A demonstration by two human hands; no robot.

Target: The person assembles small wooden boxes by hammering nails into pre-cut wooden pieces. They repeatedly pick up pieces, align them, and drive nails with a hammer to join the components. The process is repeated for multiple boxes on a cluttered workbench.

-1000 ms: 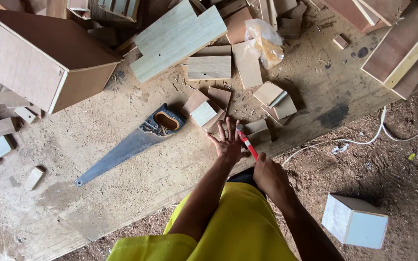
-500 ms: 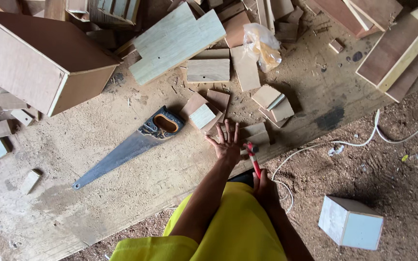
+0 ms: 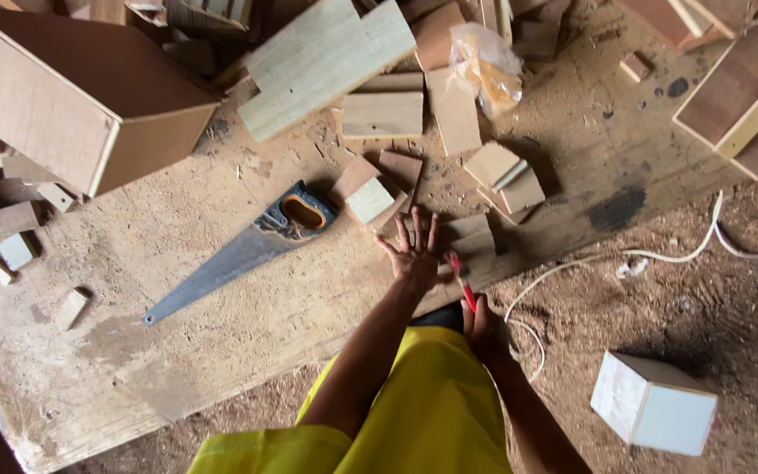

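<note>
My left hand (image 3: 414, 254) lies flat with fingers spread on a small wooden piece (image 3: 467, 235) at the near edge of the dusty workbench (image 3: 221, 351). My right hand (image 3: 484, 326) is just off the bench edge, holding a red pencil (image 3: 462, 283) whose tip points up beside the left hand. A hand saw (image 3: 239, 250) with a dark and orange handle lies on the bench to the left of my left hand. I wear yellow clothing at the bottom of the view.
Wood offcuts (image 3: 379, 110) and small blocks (image 3: 506, 175) litter the bench, with a long plank (image 3: 326, 61) and a plastic bag (image 3: 484, 66) farther back. A large open box (image 3: 72, 96) stands at far left. A white box (image 3: 651, 404) and a white cable (image 3: 625, 259) lie on the sawdust floor.
My right hand has drawn back off the bench toward my body with the red pencil. My left hand stays spread on the wooden piece.
</note>
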